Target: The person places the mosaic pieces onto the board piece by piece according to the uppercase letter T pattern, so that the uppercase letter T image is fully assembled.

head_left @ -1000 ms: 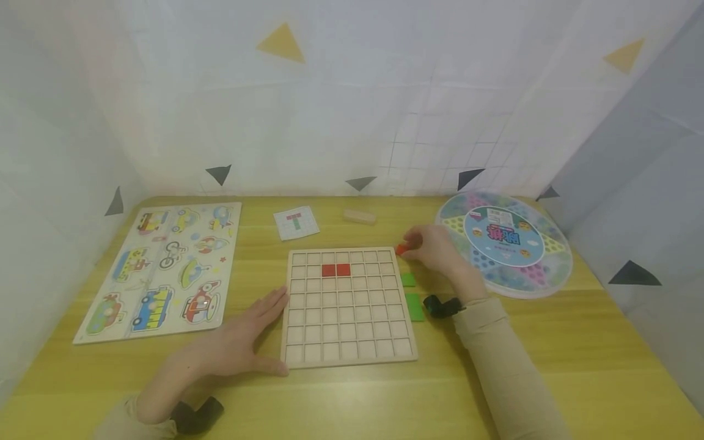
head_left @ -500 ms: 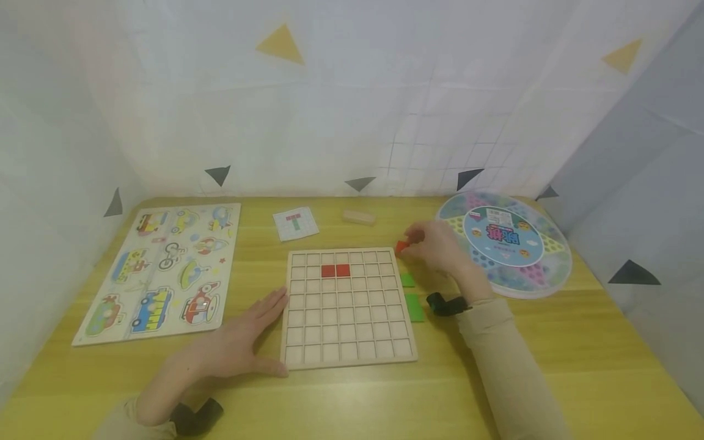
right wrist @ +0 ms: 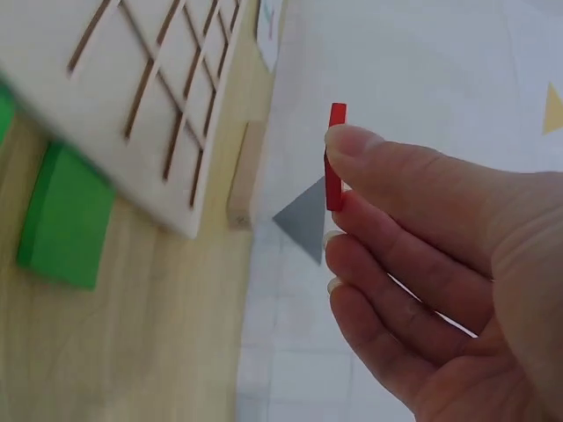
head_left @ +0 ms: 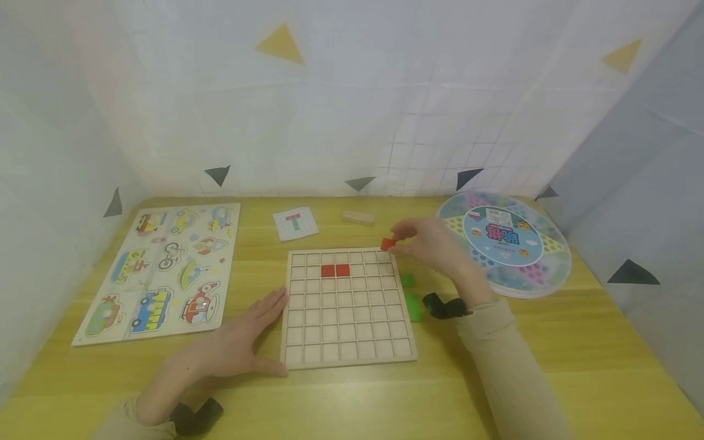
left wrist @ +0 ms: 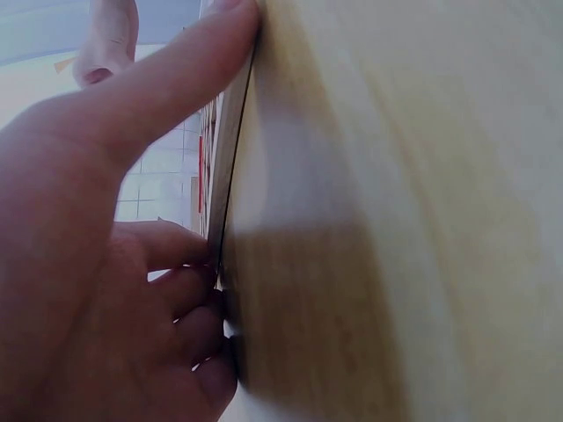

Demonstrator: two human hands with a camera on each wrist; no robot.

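We note the right hand (head_left: 429, 245) pinching a red tile (head_left: 387, 244) between thumb and fingers. The tile sits over the far right corner of the wooden grid board (head_left: 348, 365); the right wrist view shows it edge-on, apart from the board. The left hand (head_left: 233, 345) has its fingers straight and thumb spread wide, touching the board's left edge, well apart from that tile. The relation that matters, we judge: from the held tile, two red squares (head_left: 335, 270) lie left and slightly nearer, side by side in the second row from the far edge. We see no clear long axis on the tile, only a thin edge. Just beside the board's right edge we have a small green tile (head_left: 407, 280) and, nearer, a larger green piece (head_left: 413, 307). Farther out: a patterned card (head_left: 296, 223) and a wooden block (head_left: 359, 217) beyond the board.
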